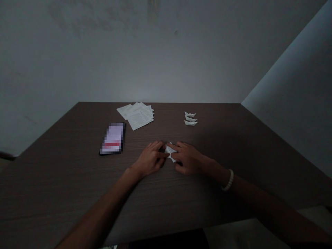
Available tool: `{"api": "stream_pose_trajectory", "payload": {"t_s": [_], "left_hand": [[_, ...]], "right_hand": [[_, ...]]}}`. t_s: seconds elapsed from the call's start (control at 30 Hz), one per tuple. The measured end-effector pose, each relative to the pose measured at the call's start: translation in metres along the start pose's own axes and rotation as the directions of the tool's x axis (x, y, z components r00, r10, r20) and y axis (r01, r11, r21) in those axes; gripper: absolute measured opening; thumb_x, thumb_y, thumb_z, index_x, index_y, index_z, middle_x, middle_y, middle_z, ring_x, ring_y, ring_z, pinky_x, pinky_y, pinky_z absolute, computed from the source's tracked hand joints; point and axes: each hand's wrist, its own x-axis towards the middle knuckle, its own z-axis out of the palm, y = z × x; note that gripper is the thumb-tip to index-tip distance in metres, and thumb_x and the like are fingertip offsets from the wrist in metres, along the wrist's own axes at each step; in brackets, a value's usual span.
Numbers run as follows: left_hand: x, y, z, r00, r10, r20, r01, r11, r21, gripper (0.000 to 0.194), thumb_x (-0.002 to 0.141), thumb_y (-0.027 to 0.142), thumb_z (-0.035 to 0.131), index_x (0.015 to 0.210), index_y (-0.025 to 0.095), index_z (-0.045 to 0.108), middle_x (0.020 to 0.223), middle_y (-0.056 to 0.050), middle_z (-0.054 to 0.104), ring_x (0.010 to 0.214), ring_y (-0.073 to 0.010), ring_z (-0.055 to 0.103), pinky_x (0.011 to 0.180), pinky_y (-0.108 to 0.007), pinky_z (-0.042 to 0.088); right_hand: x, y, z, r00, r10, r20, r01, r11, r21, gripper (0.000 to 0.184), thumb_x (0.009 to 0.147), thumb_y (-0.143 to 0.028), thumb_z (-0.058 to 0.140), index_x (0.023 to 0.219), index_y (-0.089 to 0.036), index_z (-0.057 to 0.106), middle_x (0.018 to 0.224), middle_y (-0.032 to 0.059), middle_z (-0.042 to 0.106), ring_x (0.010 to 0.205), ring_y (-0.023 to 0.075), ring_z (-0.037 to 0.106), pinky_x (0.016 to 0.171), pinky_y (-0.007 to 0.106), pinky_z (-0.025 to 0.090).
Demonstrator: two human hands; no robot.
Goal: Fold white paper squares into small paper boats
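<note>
A small folded piece of white paper (169, 150) lies on the dark wooden table (77, 193), pinned between my two hands. My left hand (150, 159) presses on its left side with curled fingers. On the paper's right side rests my right hand (187, 158), fingers closed down on it; a white bead bracelet is on that wrist. Most of the paper is hidden under my fingers.
Three small folded paper boats (190, 118) sit in a row at the back right. A fanned stack of printed sheets (137, 114) lies at the back centre. A phone with a lit screen (113, 138) lies left of my hands. Walls close in behind and to the right.
</note>
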Motion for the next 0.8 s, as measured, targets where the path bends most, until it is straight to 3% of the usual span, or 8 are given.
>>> {"api": "stream_pose_trajectory", "payload": {"t_s": [0.37, 0.8], "left_hand": [[0.0, -0.001, 0.001, 1.0, 0.002, -0.015, -0.001, 1.0, 0.006, 0.029, 0.085, 0.016, 0.051, 0.104, 0.024, 0.072, 0.114, -0.009, 0.055, 0.104, -0.0248, 0.048, 0.088, -0.041, 0.042], [0.001, -0.001, 0.001, 1.0, -0.02, -0.012, 0.019, 1.0, -0.009, 0.029, 0.082, 0.016, 0.054, 0.103, 0.023, 0.073, 0.114, -0.01, 0.057, 0.105, -0.0255, 0.049, 0.088, -0.044, 0.043]], "right_hand": [[0.0, 0.001, 0.003, 1.0, 0.001, -0.003, -0.001, 1.0, -0.023, 0.022, 0.08, -0.028, 0.057, 0.093, -0.013, 0.065, 0.142, 0.0181, 0.045, 0.108, 0.0305, 0.05, 0.087, 0.046, 0.043], [-0.019, -0.01, -0.005, 1.0, -0.004, -0.007, 0.004, 1.0, -0.031, 0.015, 0.081, -0.022, 0.055, 0.094, -0.016, 0.061, 0.127, 0.0122, 0.058, 0.101, 0.026, 0.053, 0.086, 0.041, 0.046]]}}
